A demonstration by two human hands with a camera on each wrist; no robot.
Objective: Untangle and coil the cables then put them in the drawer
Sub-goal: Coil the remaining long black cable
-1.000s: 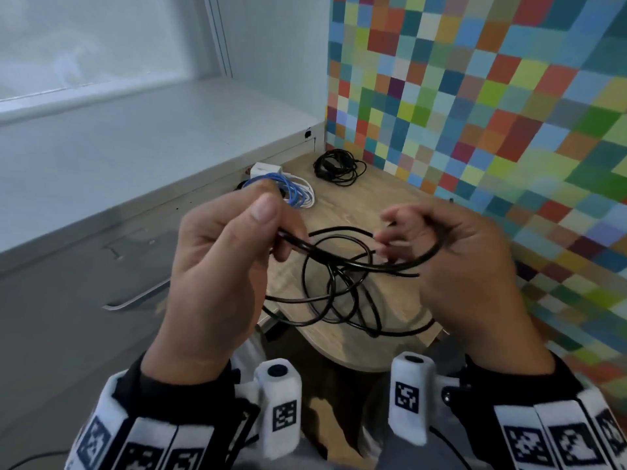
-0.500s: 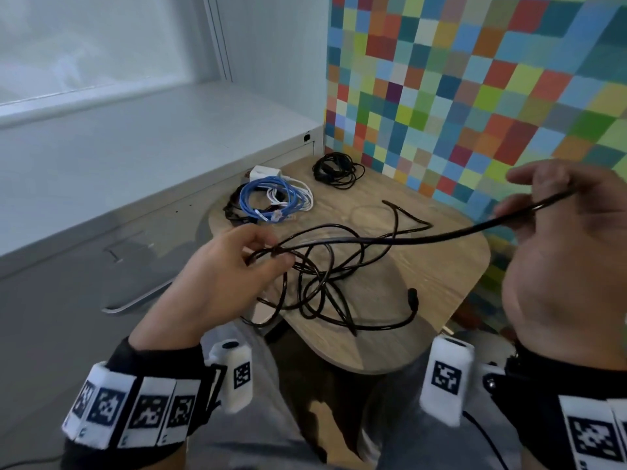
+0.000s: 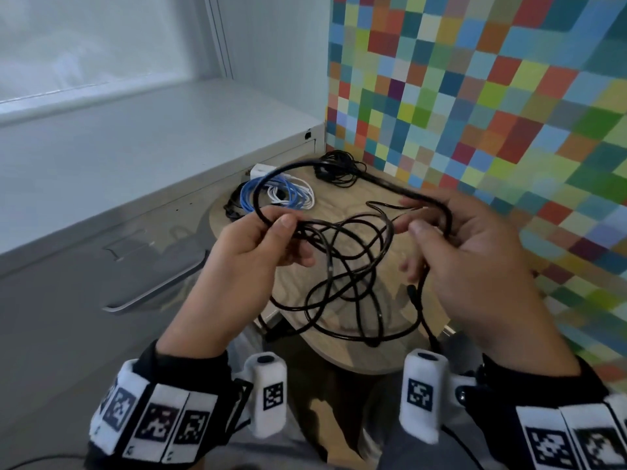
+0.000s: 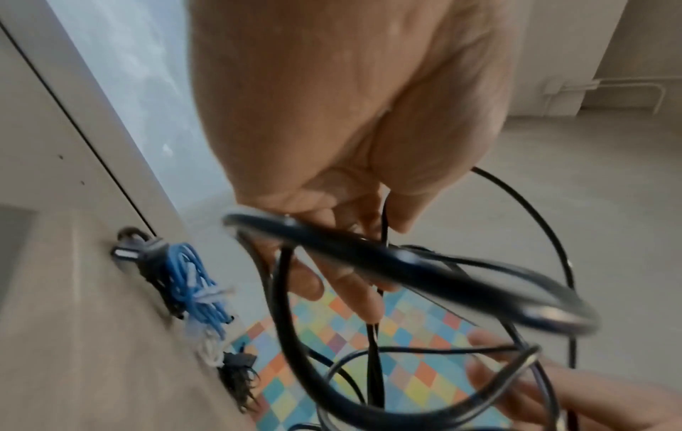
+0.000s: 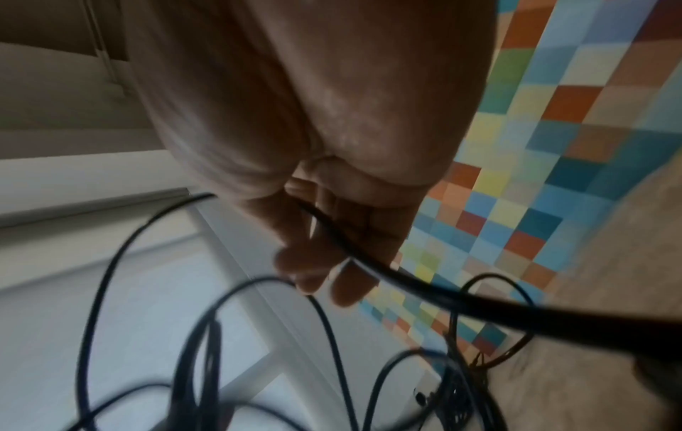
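A long black cable (image 3: 342, 266) hangs in tangled loops above a small wooden table (image 3: 342, 354). My left hand (image 3: 258, 245) pinches several strands of it between thumb and fingers; the left wrist view shows the black cable (image 4: 406, 262) crossing my fingers (image 4: 354, 291). My right hand (image 3: 451, 239) grips another stretch of the same cable, and a wide loop arches between both hands. In the right wrist view the black cable (image 5: 406, 291) runs through my curled fingers (image 5: 332, 262). The grey drawer front with its handle (image 3: 152, 293) is at the left, closed.
A blue and white cable bundle (image 3: 278, 195), a white charger (image 3: 261, 171) and a small black cable coil (image 3: 339, 167) lie at the table's far side. A grey cabinet top (image 3: 135, 157) stands left. A coloured checkered wall (image 3: 475, 113) closes the right.
My right hand, which had drawn the cable out far to the right, has come back in toward the left hand, laying a new wide loop between them. The left hand kept its hold.
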